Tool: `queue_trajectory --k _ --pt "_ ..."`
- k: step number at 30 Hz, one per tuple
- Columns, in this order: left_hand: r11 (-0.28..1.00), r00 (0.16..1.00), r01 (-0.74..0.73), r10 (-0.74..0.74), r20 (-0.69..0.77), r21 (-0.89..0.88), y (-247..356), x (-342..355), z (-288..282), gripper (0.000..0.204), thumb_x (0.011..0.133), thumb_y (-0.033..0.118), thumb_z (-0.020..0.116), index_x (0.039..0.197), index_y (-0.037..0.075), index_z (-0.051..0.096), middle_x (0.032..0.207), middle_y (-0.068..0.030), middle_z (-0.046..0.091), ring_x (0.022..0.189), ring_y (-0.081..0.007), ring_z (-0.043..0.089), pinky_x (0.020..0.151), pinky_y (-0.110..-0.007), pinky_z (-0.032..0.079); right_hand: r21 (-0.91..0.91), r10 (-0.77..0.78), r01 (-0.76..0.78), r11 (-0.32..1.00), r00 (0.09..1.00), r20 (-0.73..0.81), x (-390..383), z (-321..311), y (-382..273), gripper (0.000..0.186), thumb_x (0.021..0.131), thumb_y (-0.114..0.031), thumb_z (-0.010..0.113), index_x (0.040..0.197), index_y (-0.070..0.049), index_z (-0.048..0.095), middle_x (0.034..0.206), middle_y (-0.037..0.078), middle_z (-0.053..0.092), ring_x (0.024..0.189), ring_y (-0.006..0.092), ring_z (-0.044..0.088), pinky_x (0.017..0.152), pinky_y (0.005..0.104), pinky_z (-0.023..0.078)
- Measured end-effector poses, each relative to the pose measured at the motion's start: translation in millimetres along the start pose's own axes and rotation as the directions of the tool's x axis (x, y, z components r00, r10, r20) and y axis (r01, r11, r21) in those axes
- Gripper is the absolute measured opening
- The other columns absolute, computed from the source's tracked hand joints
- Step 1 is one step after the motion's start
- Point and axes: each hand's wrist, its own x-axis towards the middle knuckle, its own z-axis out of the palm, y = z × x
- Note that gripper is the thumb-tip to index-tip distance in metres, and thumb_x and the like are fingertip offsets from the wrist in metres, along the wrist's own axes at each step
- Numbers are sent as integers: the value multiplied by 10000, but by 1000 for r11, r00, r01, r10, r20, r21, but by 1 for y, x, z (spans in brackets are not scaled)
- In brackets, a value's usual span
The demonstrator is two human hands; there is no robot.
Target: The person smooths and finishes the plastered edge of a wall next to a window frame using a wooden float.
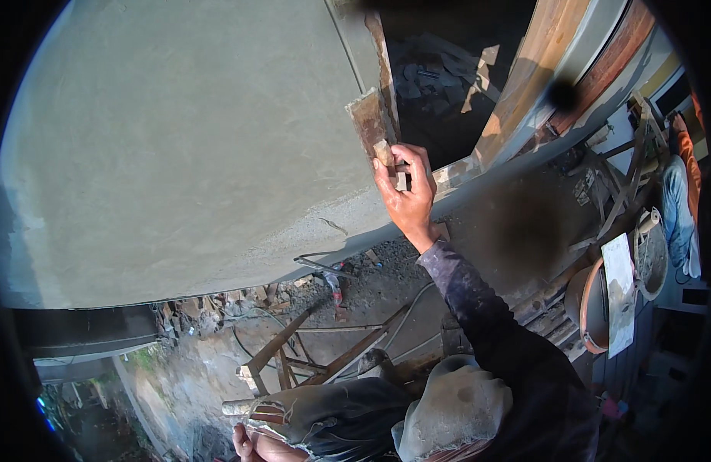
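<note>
My right hand (pixel 409 189) is raised to the plastered wall, its fingers closed round the wooden handle of a small float (pixel 365 122). The float's brown board lies against the grey wall (pixel 186 146), close to the upright edge of an opening. At the lower edge, only part of my left hand (pixel 246 445) shows, with its fingers curled; what they hold, if anything, is hidden. Just above it is the end of a pale wooden piece (pixel 238 408).
A dark opening (pixel 440 77) with rubble inside has a wooden frame (pixel 525 77) on its right. Below the wall stand wooden trestle legs (pixel 282 346) amid debris and hoses. At right are a round tub (pixel 594 308), a pale board (pixel 618 292) and hanging cloths (pixel 681 200).
</note>
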Motion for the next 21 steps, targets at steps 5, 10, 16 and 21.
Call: queue_trajectory --k 5,10,16,21 --pt "996 995 -94 94 21 -5 -7 0 0 729 1039 625 367 1531 91 432 1426 -293 525 1309 -473 528 1084 -626 421 -137 -91 82 987 994 -63 24 30 3 390 864 -31 802 1221 -35 647 1112 125 671 971 280 701 773 363 587" --pt "986 985 -169 169 19 -4 -15 4 -2 728 1039 640 360 1562 135 402 1437 -295 509 1304 -489 527 1069 -638 430 -90 -223 231 969 970 95 9 37 4 403 819 -28 818 1194 -56 674 1108 109 683 942 286 709 756 395 604" --pt "992 991 -121 118 69 35 8 16 2 716 1037 658 354 1591 206 357 1448 -296 486 1290 -510 530 1044 -650 445 71 -17 31 997 983 -182 31 36 -14 355 844 16 797 1175 -24 677 1103 119 681 843 227 715 715 341 606" --pt "883 890 -457 452 65 107 -3 38 12 699 1049 591 390 1568 123 391 1446 -310 497 1276 -494 549 1054 -609 462 -33 -387 393 919 915 111 42 67 -49 369 778 -33 830 1123 -66 705 1052 56 692 880 220 706 682 332 597"
